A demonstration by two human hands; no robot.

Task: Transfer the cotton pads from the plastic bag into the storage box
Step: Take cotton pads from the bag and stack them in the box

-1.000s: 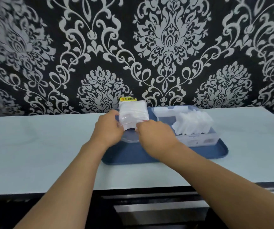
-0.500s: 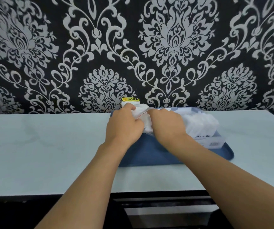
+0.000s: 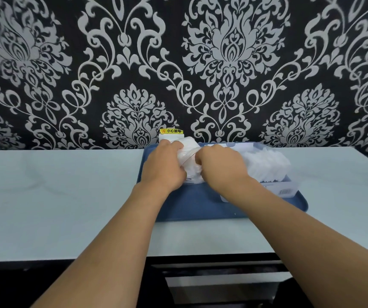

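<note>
A clear plastic bag point(image 3: 188, 160) of white cotton pads lies on the blue tray point(image 3: 200, 205), between my two hands. My left hand point(image 3: 163, 167) grips the bag's left side with curled fingers. My right hand point(image 3: 220, 165) grips its right side, fingertips hidden in the plastic. To the right stands the clear storage box point(image 3: 285, 191), with a stack of white cotton pads point(image 3: 267, 163) inside it. My right wrist covers the box's left part.
The tray sits on a pale worktop point(image 3: 56, 196) against a black and silver patterned wall. A white wall fitting with a yellow warning label point(image 3: 171, 131) is just behind the bag. A dark drawer front point(image 3: 223, 283) lies below the worktop's front edge.
Both hands moved away from me along the bag and closed in on it, crumpling it. The bag has gone from standing upright to lying bunched between the hands.
</note>
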